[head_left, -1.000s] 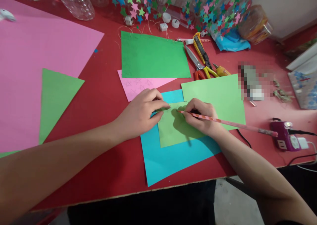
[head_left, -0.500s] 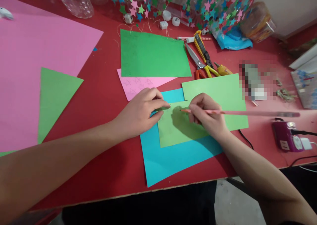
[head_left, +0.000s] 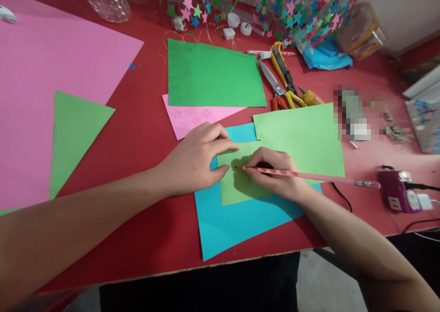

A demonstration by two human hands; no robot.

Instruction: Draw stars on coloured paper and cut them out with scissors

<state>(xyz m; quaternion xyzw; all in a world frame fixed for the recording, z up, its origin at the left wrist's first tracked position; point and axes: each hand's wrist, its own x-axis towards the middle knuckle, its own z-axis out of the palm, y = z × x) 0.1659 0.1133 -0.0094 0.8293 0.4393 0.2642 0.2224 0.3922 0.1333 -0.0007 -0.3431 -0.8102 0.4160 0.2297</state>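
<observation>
The person's right hand (head_left: 277, 170) is closed around a long pink pencil with orange spots (head_left: 309, 176). The fingers pinch it near its dark tip. The tip points at a light green sheet of paper (head_left: 299, 138) and looks like it is touching it; the pink eraser end sticks out to the right, past the wrist.

The left hand (head_left: 195, 161) holds nothing. It rests flat, with the thumb and first finger spread apart at the left side of the light green paper. The hand is just beside the pencil tip.

The light green paper has a step in its top edge. Part of it lies on top of a bright blue sheet of paper (head_left: 233, 229), and both are on a shiny red table (head_left: 137, 243).

Behind the hands is a dark green sheet of paper (head_left: 213, 73). It covers part of a pink sheet with pencil stars (head_left: 192, 117). To the right of the dark green paper lie metal scissors (head_left: 274, 79) and a yellow and black cutter (head_left: 282, 64). Over on the left, a green paper triangle (head_left: 75, 138) lies on a big pink sheet of paper (head_left: 68, 51).
</observation>
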